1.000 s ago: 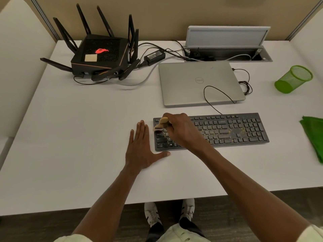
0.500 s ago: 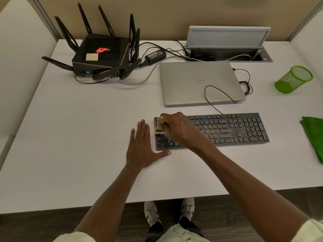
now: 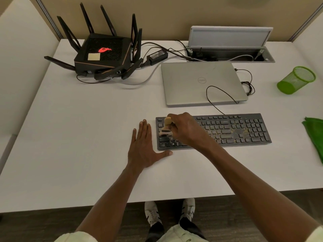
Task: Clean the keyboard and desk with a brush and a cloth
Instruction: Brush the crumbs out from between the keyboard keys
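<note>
A wooden brush (image 3: 167, 127) is gripped by the right hand (image 3: 183, 128), bristles set on the left keys of the black keyboard (image 3: 236, 130). The left hand (image 3: 143, 151) is laid flat, fingers straight, on the surface (image 3: 78, 137) just beside it. A Dell logo is read on the closed laptop (image 3: 201, 81); a green cloth (image 3: 314, 135) is seen at far right.

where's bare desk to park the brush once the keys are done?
Widest bare patch: desk left of the left hand, below the router. Another strip runs between keyboard and front edge, crossed by the right forearm. Crowded: the back, with cables, adapter and laptop; cloth lies far right.
</note>
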Motion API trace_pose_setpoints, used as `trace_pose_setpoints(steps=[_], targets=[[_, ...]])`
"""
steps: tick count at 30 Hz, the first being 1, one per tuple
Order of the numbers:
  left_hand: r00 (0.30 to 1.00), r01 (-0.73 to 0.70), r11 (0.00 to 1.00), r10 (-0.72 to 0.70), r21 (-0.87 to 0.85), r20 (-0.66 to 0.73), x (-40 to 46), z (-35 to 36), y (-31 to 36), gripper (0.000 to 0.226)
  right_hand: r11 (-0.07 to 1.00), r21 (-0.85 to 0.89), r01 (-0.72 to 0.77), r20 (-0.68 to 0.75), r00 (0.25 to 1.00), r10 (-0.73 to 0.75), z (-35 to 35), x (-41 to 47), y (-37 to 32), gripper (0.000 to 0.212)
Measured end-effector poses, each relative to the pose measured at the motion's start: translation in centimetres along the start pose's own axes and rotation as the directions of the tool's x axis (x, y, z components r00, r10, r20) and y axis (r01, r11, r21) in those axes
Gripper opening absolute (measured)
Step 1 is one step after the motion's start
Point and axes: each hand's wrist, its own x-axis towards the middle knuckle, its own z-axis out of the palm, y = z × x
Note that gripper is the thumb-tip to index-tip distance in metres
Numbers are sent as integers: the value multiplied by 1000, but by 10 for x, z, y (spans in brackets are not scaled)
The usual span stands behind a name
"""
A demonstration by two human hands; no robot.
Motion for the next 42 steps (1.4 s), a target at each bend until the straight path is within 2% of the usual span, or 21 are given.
trace_pose_setpoints(steps=[3, 8, 11, 21, 25, 31, 35, 42], targets=[[1000, -1, 1000, 1, -5, 1, 0, -1, 0, 144, 999, -15, -31, -42, 999, 31, -9, -2, 5, 11], [1000, -4, 1000, 4, -23, -10, -1, -3, 0, 146, 951, 147, -272, -201, 933, 298, -9, 7, 4, 14], [1000, -5, 1000, 5, -27, -6, -1, -2, 0, 146, 920, 241, -310, -248, 897, 367, -1, 9, -3, 12], [1000, -9, 999, 9, -31, -6, 0, 0, 0, 144, 891, 169, -420, -244, 858, 451, 16, -2, -11, 21], [1000, -2, 999, 2, -38, 0, 0, -1, 0, 146, 874, 253, -416, -285, 831, 478, 11, 7, -10, 21], [1000, 1, 999, 0, -32, 6, 0, 0, 0, 144, 879, 161, -450, -224, 850, 476, 11, -4, -10, 23], [1000, 3, 999, -2, -36, 7, 1, 0, 0, 145, 876, 184, -445, -247, 842, 480, 7, 3, -12, 22], [1000, 1, 1000, -1, -29, 7, 1, 1, -1, 145, 892, 150, -427, -192, 872, 450, 9, -15, -13, 18]])
